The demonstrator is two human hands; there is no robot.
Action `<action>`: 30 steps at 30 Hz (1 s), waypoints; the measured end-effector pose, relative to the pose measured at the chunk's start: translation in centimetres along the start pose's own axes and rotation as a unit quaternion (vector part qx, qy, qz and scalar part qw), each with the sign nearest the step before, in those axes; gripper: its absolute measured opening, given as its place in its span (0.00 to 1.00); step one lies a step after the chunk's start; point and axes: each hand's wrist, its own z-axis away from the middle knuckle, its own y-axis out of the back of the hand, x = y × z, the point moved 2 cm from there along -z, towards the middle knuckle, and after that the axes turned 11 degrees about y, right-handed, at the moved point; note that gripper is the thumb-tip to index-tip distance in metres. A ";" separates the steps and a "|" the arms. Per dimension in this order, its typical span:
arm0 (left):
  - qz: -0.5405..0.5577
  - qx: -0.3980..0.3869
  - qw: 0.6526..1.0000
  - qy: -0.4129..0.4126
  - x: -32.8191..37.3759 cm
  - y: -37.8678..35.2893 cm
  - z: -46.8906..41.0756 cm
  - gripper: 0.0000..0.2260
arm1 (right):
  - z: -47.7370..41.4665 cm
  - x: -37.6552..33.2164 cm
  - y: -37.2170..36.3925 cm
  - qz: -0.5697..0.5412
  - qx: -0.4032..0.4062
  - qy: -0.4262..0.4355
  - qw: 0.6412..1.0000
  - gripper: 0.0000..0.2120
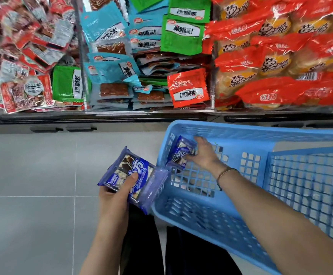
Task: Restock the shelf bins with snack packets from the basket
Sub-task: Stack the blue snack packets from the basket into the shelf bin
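**Two hands loaded, shelf bins dead ahead at 12 o'clock**

Across the top of the view, from 10 to 2 o'clock, runs the shelf [122, 118]. Clear dividers split its bins [212, 86], which are heaped with red, pale-blue, green and orange packets. None of those wrappers matches the dark-blue ones in hand, so I cannot tell which bin they belong in.

Next in size is the blue basket [260, 129], lying from 3 to 5 o'clock with its far rim just below the shelf edge.

At 6 o'clock, just outside the basket's left wall, the left hand [118, 193] grips a stack [136, 171] of dark-blue packets. Its thumb lies across the top one, and the stack's long axis runs roughly 11 to 5 o'clock.

The right hand [203, 153] reaches inside the basket. Its fingers are curled round a single packet [178, 153] that stands against the left wall. That packet lies at 9 o'clock from the palm, with its long axis near 12 to 6.

The next move probably turns on that wall. The single packet likely has to rise over the rim before it can go to the stack at 7 o'clock or to the bins at 12. The left hand sits under the middle bin. The right hand sits under the divider between the middle and right bins.

A thin bracelet [225, 172] circles the right wrist.
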 end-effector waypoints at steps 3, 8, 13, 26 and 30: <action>0.003 0.000 1.000 0.006 -0.1 0.6 0.1 0.18 | -0.1 0.4 -1.3 0.018 0.012 0.047 0.999 0.37; 0.003 -0.001 1.000 -0.005 -0.1 1.1 0.5 0.14 | 2.9 0.2 -1.7 -0.034 0.038 0.022 0.998 0.18; 0.039 0.025 0.999 -0.025 2.3 2.7 3.4 0.12 | 10.8 1.8 -0.6 -0.030 0.007 -0.045 0.999 0.11; 0.114 0.025 0.993 -0.029 10.4 12.1 12.9 0.17 | 23.6 -5.6 3.6 -0.263 0.177 -0.162 0.934 0.16; 0.131 -0.045 0.990 -0.003 11.5 16.1 14.3 0.16 | 25.4 -10.6 2.9 -0.304 0.240 -0.141 0.911 0.12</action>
